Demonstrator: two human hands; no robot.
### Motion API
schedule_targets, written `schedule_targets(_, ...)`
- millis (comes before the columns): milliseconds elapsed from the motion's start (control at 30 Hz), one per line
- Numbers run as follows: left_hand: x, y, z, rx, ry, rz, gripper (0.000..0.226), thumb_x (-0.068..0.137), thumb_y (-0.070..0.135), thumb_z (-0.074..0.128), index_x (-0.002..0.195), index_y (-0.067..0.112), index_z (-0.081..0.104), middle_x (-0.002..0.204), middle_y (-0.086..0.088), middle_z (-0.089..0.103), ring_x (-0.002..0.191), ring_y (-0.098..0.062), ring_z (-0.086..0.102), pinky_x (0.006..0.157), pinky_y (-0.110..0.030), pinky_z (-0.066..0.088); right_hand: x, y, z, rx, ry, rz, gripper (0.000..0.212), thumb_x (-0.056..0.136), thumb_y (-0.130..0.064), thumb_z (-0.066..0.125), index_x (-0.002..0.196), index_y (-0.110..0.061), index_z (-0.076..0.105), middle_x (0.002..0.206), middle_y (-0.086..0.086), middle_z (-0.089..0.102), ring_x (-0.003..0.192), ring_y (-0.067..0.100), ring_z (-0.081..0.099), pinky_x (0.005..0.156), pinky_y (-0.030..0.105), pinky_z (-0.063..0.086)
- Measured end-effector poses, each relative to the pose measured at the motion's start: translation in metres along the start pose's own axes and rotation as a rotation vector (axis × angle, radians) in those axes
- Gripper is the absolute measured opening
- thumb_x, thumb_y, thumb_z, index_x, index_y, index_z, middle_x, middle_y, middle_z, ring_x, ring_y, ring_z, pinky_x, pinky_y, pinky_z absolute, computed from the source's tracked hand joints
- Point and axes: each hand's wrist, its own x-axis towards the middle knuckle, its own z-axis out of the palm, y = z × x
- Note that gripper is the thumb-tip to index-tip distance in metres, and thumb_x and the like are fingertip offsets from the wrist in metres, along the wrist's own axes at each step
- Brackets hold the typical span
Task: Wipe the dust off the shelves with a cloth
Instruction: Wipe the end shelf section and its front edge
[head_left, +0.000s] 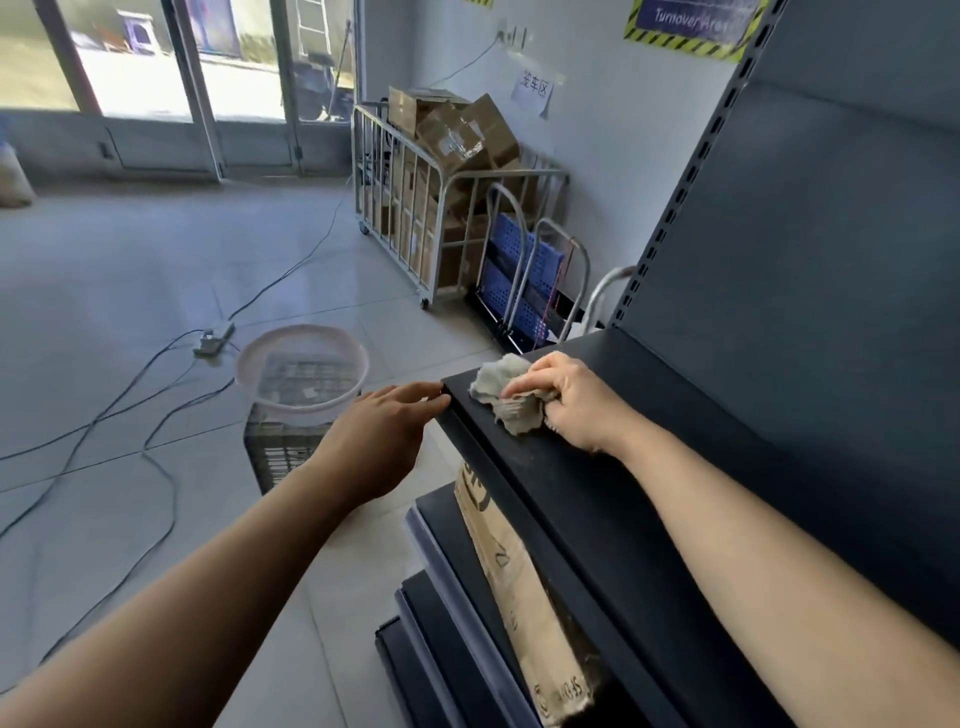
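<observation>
A dark metal shelf runs from lower right toward the centre, with a dark back panel behind it. My right hand presses a crumpled grey cloth onto the shelf near its left end corner. My left hand holds nothing; its fingers are stretched out and their tips touch the shelf's front corner. Lower shelves step out below, and a flattened cardboard piece lies on the one beneath.
A white basin rests on a dark crate on the tiled floor left of the shelf. Cables and a power strip lie across the floor. A metal cage cart of cardboard boxes and folded trolleys stand by the wall.
</observation>
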Motion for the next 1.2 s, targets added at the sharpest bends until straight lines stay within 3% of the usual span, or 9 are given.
schedule_targets(167, 0.000, 0.007, -0.001, 0.065, -0.050, -0.048, 0.052, 0.096, 0.011, 0.040, 0.141, 0.035, 0.037, 0.151, 0.012, 0.034, 0.132, -0.020, 0.043, 0.106, -0.040, 0.042, 0.039, 0.000, -0.003, 0.027, 0.235, 0.099, 0.051, 0.085, 0.007, 0.043, 0.120, -0.023, 0.066, 0.115, 0.004, 0.048, 0.104, 0.019, 0.049, 0.096, 0.021, 0.038)
schedule_targets(367, 0.005, 0.017, -0.004, 0.134, -0.051, -0.058, 0.046, 0.097, 0.014, 0.037, 0.140, 0.029, 0.041, 0.150, 0.007, 0.037, 0.132, -0.021, 0.042, 0.105, -0.039, 0.039, 0.001, -0.011, -0.048, 0.647, 0.185, 0.232, 0.037, 0.085, 0.008, 0.053, 0.110, -0.016, 0.065, 0.082, 0.003, 0.067, 0.063, 0.015, 0.060, 0.049, 0.018, 0.052)
schedule_targets(533, 0.002, 0.033, 0.000, 0.146, 0.007, -0.023, 0.043, 0.094, 0.012, 0.039, 0.136, 0.020, 0.046, 0.145, 0.001, 0.045, 0.129, -0.024, 0.045, 0.105, -0.039, 0.037, -0.023, 0.027, -0.036, 0.149, 0.274, 0.339, 0.041, 0.078, -0.003, 0.060, 0.116, -0.017, 0.050, 0.109, 0.004, 0.055, 0.093, 0.020, 0.057, 0.079, 0.029, 0.046)
schedule_targets(667, -0.002, 0.034, 0.005, 0.133, 0.005, -0.013, 0.047, 0.094, 0.011, 0.039, 0.140, 0.020, 0.042, 0.149, 0.000, 0.040, 0.133, -0.023, 0.042, 0.109, -0.040, 0.034, -0.030, 0.040, -0.016, -0.163, 0.468, 0.141, 0.026, 0.078, 0.000, 0.056, 0.095, -0.020, 0.058, 0.109, 0.005, 0.053, 0.097, 0.028, 0.058, 0.084, 0.037, 0.048)
schedule_targets(767, -0.006, 0.032, 0.007, 0.124, -0.009, -0.021, 0.051, 0.094, 0.010, 0.038, 0.143, 0.023, 0.036, 0.152, 0.003, 0.034, 0.138, -0.021, 0.036, 0.113, -0.038, 0.031, -0.034, 0.038, -0.015, -0.171, 0.310, 0.104, 0.018, 0.086, -0.019, 0.052, 0.097, -0.022, 0.066, 0.114, -0.002, 0.061, 0.107, 0.020, 0.058, 0.089, 0.033, 0.045)
schedule_targets(900, -0.009, 0.031, 0.007, 0.127, -0.021, -0.029, 0.054, 0.094, 0.009, 0.037, 0.145, 0.025, 0.031, 0.154, 0.005, 0.030, 0.140, -0.019, 0.033, 0.113, -0.037, 0.030, -0.044, 0.034, -0.029, -0.236, 0.050, 0.111, 0.052, 0.073, -0.057, 0.064, 0.116, -0.027, 0.062, 0.123, -0.006, 0.056, 0.116, 0.013, 0.052, 0.101, 0.035, 0.041)
schedule_targets(1033, -0.007, 0.032, 0.005, 0.105, -0.039, -0.039, 0.051, 0.096, 0.012, 0.036, 0.146, 0.025, 0.031, 0.155, 0.005, 0.028, 0.140, -0.018, 0.031, 0.113, -0.038, 0.030, -0.058, 0.036, -0.041, 0.059, 0.166, 0.083, 0.032, 0.073, -0.015, 0.073, 0.100, -0.031, 0.066, 0.106, -0.006, 0.068, 0.100, 0.011, 0.064, 0.089, 0.025, 0.048)
schedule_targets(1133, -0.005, 0.028, 0.005, 0.094, -0.053, -0.031, 0.050, 0.096, 0.014, 0.036, 0.145, 0.026, 0.032, 0.154, 0.006, 0.029, 0.139, -0.017, 0.033, 0.114, -0.037, 0.030, -0.075, 0.026, -0.046, 0.276, -0.077, 0.018, 0.051, 0.073, 0.004, 0.068, 0.108, -0.032, 0.062, 0.110, -0.007, 0.066, 0.102, -0.002, 0.060, 0.087, 0.009, 0.044)
schedule_targets(1200, -0.004, 0.025, 0.004, 0.078, -0.056, -0.031, 0.050, 0.096, 0.014, 0.036, 0.144, 0.027, 0.033, 0.154, 0.006, 0.030, 0.138, -0.017, 0.034, 0.113, -0.036, 0.031, -0.081, 0.019, -0.039, 0.303, -0.273, 0.006, 0.050, 0.073, 0.006, 0.069, 0.109, -0.030, 0.067, 0.112, -0.005, 0.069, 0.106, 0.005, 0.063, 0.094, 0.014, 0.045)
